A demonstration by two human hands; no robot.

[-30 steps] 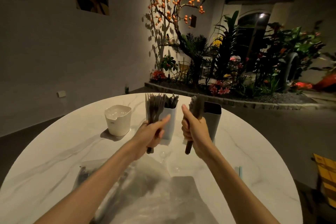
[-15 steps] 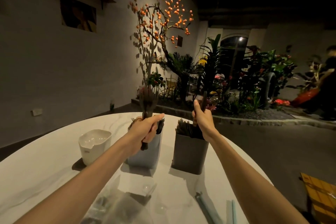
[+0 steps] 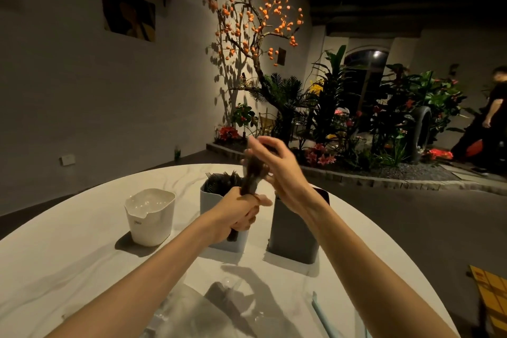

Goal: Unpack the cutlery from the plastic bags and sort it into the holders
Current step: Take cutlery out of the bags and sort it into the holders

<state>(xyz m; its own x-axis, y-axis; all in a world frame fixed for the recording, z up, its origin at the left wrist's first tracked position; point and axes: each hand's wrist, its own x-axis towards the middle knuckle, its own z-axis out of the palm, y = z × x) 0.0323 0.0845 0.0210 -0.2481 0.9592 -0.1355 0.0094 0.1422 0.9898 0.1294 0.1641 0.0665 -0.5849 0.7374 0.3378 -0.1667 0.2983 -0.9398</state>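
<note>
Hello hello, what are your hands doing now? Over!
Left hand grips cutlery bundle above the light holder. Right hand touching the bundle's top, blurred. Dark holder beside. Nothing in the way.

Glossy marble-look table, matt plastic holders, clear crinkly bags.

The left hand grips a bundle of dark cutlery upright. The right hand touches its blurred top, above the light grey holder and dark holder.
</note>
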